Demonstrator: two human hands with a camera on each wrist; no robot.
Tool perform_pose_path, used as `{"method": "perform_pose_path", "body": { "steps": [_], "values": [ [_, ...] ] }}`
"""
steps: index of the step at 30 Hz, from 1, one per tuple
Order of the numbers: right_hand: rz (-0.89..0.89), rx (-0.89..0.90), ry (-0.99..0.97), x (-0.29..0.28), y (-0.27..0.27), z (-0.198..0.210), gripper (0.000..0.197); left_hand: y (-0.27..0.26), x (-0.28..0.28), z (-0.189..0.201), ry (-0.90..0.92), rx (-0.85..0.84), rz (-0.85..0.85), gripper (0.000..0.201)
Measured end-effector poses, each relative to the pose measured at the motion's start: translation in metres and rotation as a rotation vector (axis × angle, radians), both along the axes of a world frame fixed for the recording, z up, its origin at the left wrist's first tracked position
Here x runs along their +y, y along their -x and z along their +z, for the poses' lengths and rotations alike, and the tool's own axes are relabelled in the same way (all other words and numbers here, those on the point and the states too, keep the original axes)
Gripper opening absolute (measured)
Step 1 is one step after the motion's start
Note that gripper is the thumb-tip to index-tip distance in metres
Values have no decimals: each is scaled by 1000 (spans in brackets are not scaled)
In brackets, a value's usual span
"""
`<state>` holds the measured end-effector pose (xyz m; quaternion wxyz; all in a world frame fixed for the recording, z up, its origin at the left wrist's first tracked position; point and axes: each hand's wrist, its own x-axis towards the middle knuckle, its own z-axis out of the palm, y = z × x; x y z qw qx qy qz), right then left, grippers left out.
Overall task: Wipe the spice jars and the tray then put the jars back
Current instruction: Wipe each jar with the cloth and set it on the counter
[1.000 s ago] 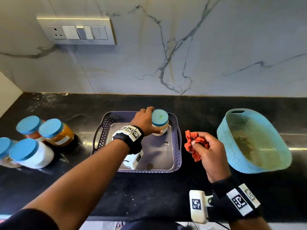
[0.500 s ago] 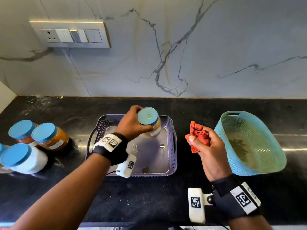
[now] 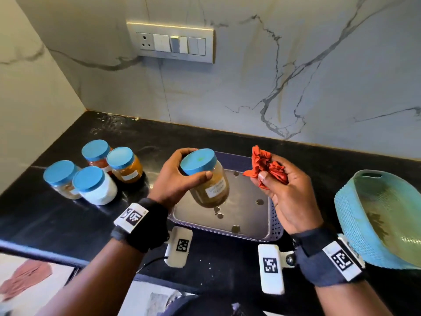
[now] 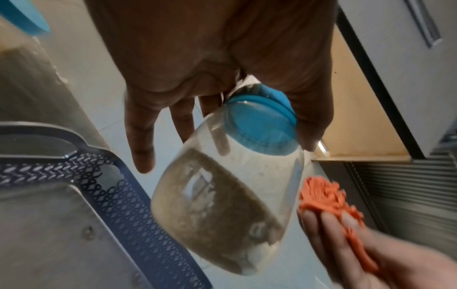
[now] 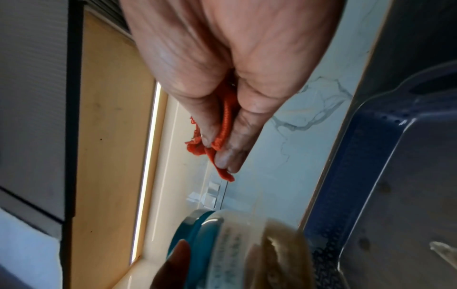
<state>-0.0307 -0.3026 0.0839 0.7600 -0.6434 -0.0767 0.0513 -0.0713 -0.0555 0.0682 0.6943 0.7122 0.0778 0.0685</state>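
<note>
My left hand [image 3: 182,176] grips a spice jar [image 3: 207,181] by its blue lid [image 3: 198,161], tilted and lifted above the purple tray [image 3: 276,221]. The jar holds brown powder and has a white label. In the left wrist view the jar [image 4: 222,205] hangs under my fingers [image 4: 141,144], with the lid [image 4: 262,125] against the palm. My right hand [image 3: 280,185] holds a crumpled orange cloth [image 3: 266,166] just right of the jar, not touching it. The right wrist view shows the cloth [image 5: 215,144] pinched between fingers, and the jar [image 5: 247,250] below.
Several blue-lidded jars [image 3: 98,172] stand in a cluster on the black counter [image 3: 57,215] left of the tray. A turquoise basket [image 3: 385,215] sits at the right. A switch panel [image 3: 170,43] is on the marble wall behind.
My left hand lifted the jar out of the tray and tilted it toward me. My right hand brought the cloth up close beside the jar. The camera view swung left.
</note>
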Motion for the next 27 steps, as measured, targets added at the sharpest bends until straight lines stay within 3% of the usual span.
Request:
{"method": "perform_pose_path", "body": {
  "steps": [3, 7, 13, 17, 19, 24, 27],
  "values": [
    [70, -40, 13, 20, 9, 7, 37, 15, 1, -5, -108, -51, -6, 87],
    [99, -176, 59, 42, 19, 17, 39, 27, 2, -7, -112, -105, -4, 87],
    [83, -145, -43, 63, 35, 19, 44, 37, 4, -10, 196, -95, -85, 83],
    [75, -124, -42, 61, 38, 20, 42, 41, 6, -11, 301, -48, -129, 88],
    [70, -171, 12, 61, 40, 24, 39, 42, 5, -9, 299, -48, -125, 93],
    [50, -318, 161, 63, 44, 35, 36, 42, -2, -2, 212, -63, -155, 85],
    [43, -514, 420, 59, 42, 37, 35, 42, -5, -1, 109, -85, -180, 81]
  ]
}}
